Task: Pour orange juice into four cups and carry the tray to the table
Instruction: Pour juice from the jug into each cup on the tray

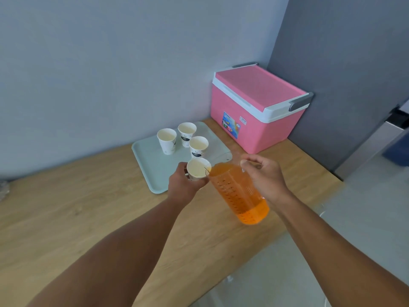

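Left hand wraps a paper cup held just above the near edge of the tray. Right hand grips the clear jug of orange juice near its top, tilted, spout at the cup's rim. Jug nearly full: likely heavy and smooth, needs a firm hold. Cup thin, crushable; squeeze lightly. Three cups stand on the tray, apparently empty. Worktop beneath.

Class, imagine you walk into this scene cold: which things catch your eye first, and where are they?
The clear jug of orange juice stands out, tilted in the right hand with its lip at a paper cup gripped by the left hand. Behind, a bright pink cooler box sits in the corner of the wooden counter.
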The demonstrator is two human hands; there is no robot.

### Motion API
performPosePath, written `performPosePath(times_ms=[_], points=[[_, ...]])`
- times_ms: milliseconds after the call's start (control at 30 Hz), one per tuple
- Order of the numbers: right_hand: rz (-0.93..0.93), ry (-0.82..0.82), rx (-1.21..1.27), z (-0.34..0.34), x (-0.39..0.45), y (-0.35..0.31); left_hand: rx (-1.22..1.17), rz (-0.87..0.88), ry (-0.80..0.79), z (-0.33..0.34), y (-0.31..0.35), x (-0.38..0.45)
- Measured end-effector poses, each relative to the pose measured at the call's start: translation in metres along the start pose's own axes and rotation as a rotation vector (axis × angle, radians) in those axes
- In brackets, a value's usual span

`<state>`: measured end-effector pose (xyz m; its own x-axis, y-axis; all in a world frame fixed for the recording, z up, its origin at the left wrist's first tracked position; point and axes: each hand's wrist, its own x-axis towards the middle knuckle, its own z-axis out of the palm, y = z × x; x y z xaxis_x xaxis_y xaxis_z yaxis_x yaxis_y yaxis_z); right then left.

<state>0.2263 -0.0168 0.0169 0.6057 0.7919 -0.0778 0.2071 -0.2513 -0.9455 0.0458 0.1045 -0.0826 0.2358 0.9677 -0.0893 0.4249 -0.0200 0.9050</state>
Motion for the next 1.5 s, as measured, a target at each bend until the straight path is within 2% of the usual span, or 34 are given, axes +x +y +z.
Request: performPosePath(times_ms=[767, 1500], points=[[-0.058, -0.156, -0.207, -0.005, 0.013, -0.017, -0.015, -0.063, 0.025, 0.005, -0.008, -0.011], [-0.067, -0.173, -0.286, 0.005, 0.029, -0.018, -0.043, -0.071, 0.023, 0.003, -0.012, -0.001]])
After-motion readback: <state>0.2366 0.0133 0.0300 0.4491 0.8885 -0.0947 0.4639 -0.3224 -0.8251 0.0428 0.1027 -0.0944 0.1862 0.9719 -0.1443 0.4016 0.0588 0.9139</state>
